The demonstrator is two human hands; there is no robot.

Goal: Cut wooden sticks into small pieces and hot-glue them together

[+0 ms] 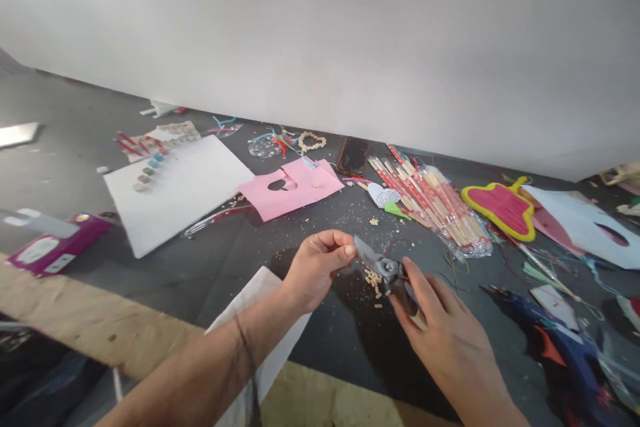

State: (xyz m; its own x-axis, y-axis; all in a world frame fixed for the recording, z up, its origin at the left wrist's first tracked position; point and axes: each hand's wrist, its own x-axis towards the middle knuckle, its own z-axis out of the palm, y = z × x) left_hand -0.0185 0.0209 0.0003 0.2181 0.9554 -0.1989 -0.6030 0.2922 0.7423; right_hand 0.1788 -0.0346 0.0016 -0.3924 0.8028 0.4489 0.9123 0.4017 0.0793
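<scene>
My right hand [425, 303] is wrapped round the handles of grey pruning shears [377, 260], whose blades point up and left. At the blade tips, my left hand [325, 260] is closed in a pinch; what sits between its thumb and finger is too small to make out. Below the shears, small cut wooden pieces [374, 280] lie in a loose pile on the dark table [235, 267]. Past my left hand lies a pink paper [290, 193] with a cut-out hole.
Wrapped chopsticks [435, 207] and a phone [353, 156] lie behind. At left are a white board [180, 193] and a purple device [60, 243]. A blue glue gun [560, 347] and a yellow-edged pink shape [500, 207] are on the right. White paper [265, 333] lies under my left forearm.
</scene>
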